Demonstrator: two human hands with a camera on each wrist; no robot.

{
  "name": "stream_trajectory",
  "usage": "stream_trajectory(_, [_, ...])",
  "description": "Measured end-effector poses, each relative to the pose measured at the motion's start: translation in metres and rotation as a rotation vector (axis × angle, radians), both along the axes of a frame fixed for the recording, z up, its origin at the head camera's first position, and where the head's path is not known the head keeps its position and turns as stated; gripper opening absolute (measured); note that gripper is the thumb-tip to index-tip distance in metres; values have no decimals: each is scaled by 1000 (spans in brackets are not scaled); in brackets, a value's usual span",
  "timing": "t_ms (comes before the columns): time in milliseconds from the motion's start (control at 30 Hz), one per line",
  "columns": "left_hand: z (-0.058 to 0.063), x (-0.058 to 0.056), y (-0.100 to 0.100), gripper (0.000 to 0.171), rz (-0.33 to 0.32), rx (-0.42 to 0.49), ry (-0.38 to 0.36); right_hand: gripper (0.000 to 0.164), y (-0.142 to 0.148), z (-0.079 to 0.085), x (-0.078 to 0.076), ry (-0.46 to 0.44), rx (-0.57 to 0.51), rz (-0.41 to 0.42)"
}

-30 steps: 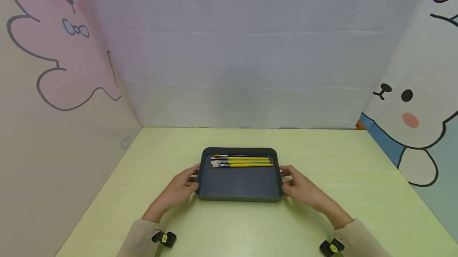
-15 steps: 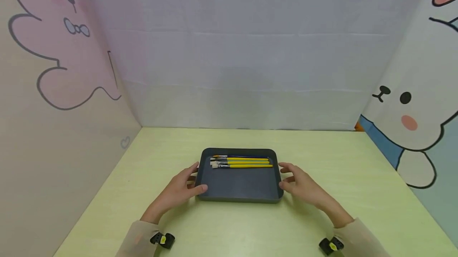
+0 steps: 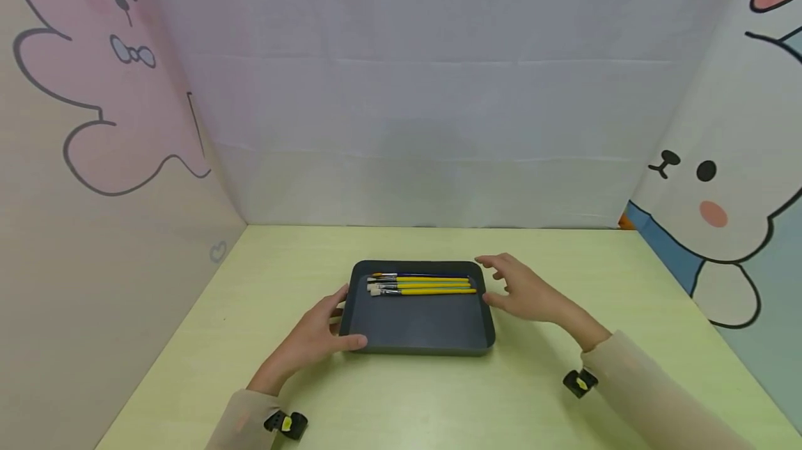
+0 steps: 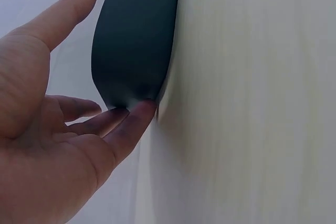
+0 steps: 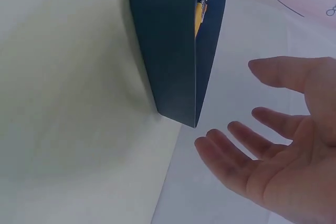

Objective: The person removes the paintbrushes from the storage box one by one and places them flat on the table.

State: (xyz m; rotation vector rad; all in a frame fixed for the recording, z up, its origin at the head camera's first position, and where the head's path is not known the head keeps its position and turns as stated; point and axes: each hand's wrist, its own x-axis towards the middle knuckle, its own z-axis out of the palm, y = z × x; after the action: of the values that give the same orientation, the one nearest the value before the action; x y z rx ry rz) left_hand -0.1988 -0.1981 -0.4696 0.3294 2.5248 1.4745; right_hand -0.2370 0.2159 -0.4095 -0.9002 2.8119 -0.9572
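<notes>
"Tray (image 3: 416, 324) first: what's hidden?"

"Both wrist views cut it off, and from above some fingertips of the left hand (image 3: 312, 335) vanish behind its left wall."

"Its look?"

"Dark grey, shallow, round-cornered, in the middle of the table (image 3: 401, 401). Brushes (image 3: 432, 291) lie along its far side, mostly yellow-handled, one dark blue, overlapping too much to count."

"And the hands?"

"Left: spread, fingertips touching the left wall, thumb apart. Right hand (image 3: 529, 293): loosely spread, just beside the far right corner."

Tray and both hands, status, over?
Left hand touching tray at its left end. Right hand open, off tray. Paintbrushes inside, toward far side. No obstruction visible.
</notes>
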Motion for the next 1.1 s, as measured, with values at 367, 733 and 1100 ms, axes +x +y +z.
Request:
stream_trajectory(367, [-2, 0, 2, 125, 8, -5, -8, 61, -22, 14, -27, 7, 130, 89])
stream_trajectory(733, [-3, 1, 2, 130, 13, -42, 3, 62, -50, 16, -49, -34, 233, 181])
stream_trajectory(1100, [-2, 1, 4, 129, 23, -42, -1, 61, -70, 14, -63, -83, 252, 248])
